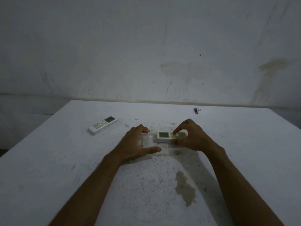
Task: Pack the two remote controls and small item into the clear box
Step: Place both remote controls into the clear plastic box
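Note:
A clear box (149, 140) lies flat at the middle of the white table (236, 160), hard to make out. My left hand (138, 144) spans its left end, thumb at the near edge and fingers at the far edge. My right hand (190, 136) pinches a white remote (164, 136) with a grey screen, its screen end over the box's right part. A second white remote (103, 125) lies on the table to the left, apart from both hands. A small dark item with a key ring (196, 110) rests near the table's far edge.
A stained wall (146, 54) rises right behind the table. The table's left edge (40, 126) runs diagonally toward me. A brownish patch (185, 188) and dark specks mark the near surface.

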